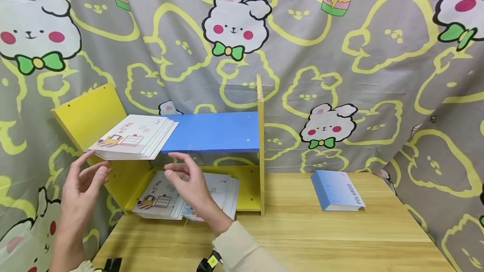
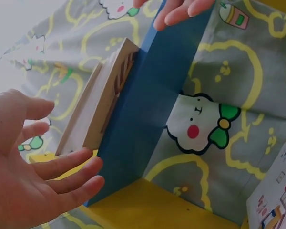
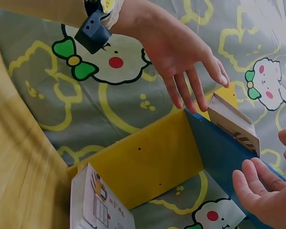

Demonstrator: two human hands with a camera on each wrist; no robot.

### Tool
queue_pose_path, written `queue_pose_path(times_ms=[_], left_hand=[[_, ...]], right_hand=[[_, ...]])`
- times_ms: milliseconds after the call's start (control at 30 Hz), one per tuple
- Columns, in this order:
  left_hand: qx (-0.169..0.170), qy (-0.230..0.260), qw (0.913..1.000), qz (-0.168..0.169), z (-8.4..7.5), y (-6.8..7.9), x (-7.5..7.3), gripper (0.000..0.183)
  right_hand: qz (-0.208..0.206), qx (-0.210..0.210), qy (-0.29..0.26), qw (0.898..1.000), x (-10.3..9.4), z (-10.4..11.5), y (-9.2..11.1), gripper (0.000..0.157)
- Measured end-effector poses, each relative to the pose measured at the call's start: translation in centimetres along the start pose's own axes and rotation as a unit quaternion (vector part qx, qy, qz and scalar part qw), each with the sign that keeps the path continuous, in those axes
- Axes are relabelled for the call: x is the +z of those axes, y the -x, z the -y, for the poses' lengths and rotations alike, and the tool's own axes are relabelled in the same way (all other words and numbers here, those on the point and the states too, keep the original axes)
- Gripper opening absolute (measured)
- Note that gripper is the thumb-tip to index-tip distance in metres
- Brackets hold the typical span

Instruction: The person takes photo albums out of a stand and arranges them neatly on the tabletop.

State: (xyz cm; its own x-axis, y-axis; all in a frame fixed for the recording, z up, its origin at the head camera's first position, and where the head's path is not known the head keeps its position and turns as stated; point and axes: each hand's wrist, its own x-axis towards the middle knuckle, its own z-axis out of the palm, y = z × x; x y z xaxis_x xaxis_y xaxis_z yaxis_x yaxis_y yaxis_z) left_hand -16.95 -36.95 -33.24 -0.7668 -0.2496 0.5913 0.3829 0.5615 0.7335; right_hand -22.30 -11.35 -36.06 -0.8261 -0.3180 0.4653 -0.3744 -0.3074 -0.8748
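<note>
A thick white book with a cartoon truck on its cover lies flat on the left of the blue shelf, its front edge sticking out past the shelf's edge. My left hand is raised at its front left corner, fingers loosely bent and fingertips close to the corner. Off its front right corner hovers my right hand, relaxed and holding nothing. Below, on the yellow bottom board, lie a similar truck-cover book and another white book, partly hidden behind my right hand and wrist.
The shelf unit has a yellow left panel and an upright right panel. A blue book marked POLAROID lies on the wooden table at the right. Behind everything hangs a grey patterned curtain.
</note>
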Motion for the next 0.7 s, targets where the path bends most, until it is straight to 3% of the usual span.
queue_pose_path(times_ms=[300, 367, 533, 700], left_hand=[[0.017, -0.007, 0.9993, 0.032, 0.4, -0.8, -0.7, 0.06], [0.019, 0.013, 0.999, 0.039, 0.5, -1.2, -0.8, 0.059], [0.011, 0.117, 0.9913, 0.06, 0.8, -2.1, -1.0, 0.058], [0.0, 0.165, 0.9832, 0.078, 1.3, -2.7, -0.8, 0.056]], right_hand=[[-0.009, 0.027, -0.025, 0.999, 1.0, 0.5, -1.1, 0.041], [-0.011, 0.032, -0.029, 0.999, 1.2, 0.6, -1.4, 0.041], [-0.016, 0.045, -0.039, 0.998, 2.0, 0.5, -2.0, 0.042], [-0.025, 0.057, -0.059, 0.996, 3.0, 0.0, -2.5, 0.04]])
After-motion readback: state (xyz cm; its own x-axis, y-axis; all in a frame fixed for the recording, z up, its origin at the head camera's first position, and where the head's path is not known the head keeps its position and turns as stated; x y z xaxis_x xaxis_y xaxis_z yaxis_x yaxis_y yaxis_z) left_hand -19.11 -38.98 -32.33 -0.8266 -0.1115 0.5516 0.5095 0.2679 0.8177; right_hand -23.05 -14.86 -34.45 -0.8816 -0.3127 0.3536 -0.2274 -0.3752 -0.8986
